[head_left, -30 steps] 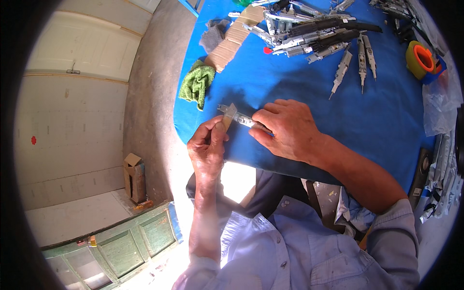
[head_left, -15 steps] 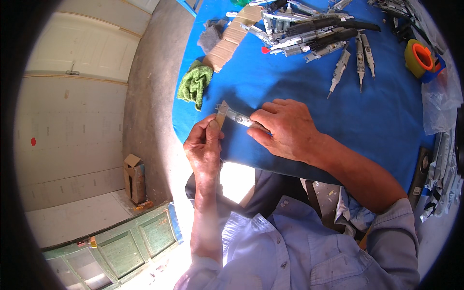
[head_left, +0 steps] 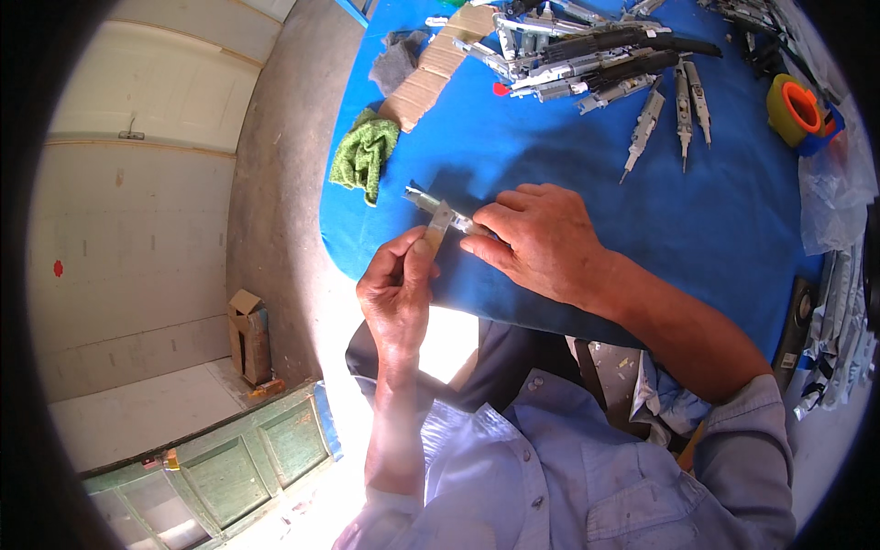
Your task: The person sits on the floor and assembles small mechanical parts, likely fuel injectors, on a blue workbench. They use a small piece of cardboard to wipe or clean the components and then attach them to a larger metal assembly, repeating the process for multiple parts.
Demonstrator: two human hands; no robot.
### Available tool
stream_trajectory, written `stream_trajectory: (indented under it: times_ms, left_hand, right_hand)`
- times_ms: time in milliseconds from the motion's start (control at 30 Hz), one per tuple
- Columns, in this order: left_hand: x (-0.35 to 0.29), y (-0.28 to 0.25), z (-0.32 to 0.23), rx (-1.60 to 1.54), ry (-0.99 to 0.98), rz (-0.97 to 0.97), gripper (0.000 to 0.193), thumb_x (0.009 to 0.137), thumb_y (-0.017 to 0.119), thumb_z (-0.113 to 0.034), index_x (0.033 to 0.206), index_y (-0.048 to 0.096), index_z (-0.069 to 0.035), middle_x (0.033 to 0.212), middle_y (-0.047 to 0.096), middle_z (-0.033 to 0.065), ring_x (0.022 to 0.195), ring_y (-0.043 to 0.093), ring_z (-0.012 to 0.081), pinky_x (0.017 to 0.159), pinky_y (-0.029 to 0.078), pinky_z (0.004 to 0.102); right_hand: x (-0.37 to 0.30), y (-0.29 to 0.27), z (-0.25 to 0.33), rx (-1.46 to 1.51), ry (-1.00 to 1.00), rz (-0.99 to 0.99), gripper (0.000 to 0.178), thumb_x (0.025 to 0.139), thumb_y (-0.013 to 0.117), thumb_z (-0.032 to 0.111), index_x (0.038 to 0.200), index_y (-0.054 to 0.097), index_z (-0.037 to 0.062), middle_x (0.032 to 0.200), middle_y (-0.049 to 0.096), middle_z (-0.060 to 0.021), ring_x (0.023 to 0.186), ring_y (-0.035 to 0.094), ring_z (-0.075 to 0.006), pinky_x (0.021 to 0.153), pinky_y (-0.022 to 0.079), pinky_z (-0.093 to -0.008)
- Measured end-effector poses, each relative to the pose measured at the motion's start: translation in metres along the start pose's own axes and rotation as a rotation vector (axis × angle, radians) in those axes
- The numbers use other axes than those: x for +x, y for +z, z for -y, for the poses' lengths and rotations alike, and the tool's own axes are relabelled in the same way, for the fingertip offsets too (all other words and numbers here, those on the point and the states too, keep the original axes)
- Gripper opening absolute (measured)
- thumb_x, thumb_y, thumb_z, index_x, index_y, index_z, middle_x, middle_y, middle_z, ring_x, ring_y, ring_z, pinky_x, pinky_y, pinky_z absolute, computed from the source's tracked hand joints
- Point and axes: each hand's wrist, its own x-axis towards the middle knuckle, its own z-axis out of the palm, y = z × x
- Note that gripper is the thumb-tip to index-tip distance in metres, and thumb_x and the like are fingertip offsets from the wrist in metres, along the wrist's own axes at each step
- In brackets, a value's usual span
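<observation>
My left hand [head_left: 399,289] is closed, thumb and fingers pinching a narrow flat strip [head_left: 439,222], pale at its tip and tan lower down; its exact kind is unclear. The strip's tip lies across a slim silvery metal part [head_left: 423,198]. That part is gripped at its right end by my right hand [head_left: 555,243], whose fingers cover the end. Both hands are just above the blue cloth [head_left: 587,165], near its front edge. Left of the part lies a crumpled green cloth [head_left: 363,156].
A pile of similar metal parts with black pieces [head_left: 596,64] lies at the back, with several single ones [head_left: 643,133] in front. Cardboard [head_left: 438,73] and a grey rag [head_left: 397,64] are at the back left. Tape rolls [head_left: 796,108] and clear plastic [head_left: 834,202] are at the right.
My left hand has moved right with the strip, whose tip now crosses the metal part closer to my right hand. More of the part's left end shows. My right hand has barely moved.
</observation>
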Motion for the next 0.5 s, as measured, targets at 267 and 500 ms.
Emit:
stream_trajectory:
  times_ms: [267, 500]
  left_hand:
    - [0.0003, 0.0061, -0.0039, 0.034, -0.010, 0.015, 0.019, 0.097, 0.072, -0.013, 0.111, 0.073, 0.000, 0.086, 0.070, -0.0001, 0.071, 0.057, 0.0042, 0.062, 0.046, 0.0188]
    - [0.0013, 0.0056, -0.0059, 0.060, -0.034, 0.019, 0.017, 0.097, 0.071, -0.011, 0.109, 0.073, 0.001, 0.084, 0.070, -0.0001, 0.070, 0.057, 0.0044, 0.062, 0.046, 0.0195]
  right_hand:
    - [-0.0002, -0.0032, 0.0023, 0.017, 0.003, 0.013, 0.019, 0.079, 0.081, 0.024, 0.087, 0.070, 0.0103, 0.073, 0.064, -0.0028, 0.070, 0.063, -0.0254, 0.064, 0.048, -0.0397]
    - [-0.0011, 0.0013, 0.0004, 0.021, -0.011, -0.009, 0.018, 0.079, 0.080, 0.021, 0.089, 0.070, 0.0104, 0.074, 0.064, -0.0025, 0.070, 0.063, -0.0255, 0.064, 0.048, -0.0398]
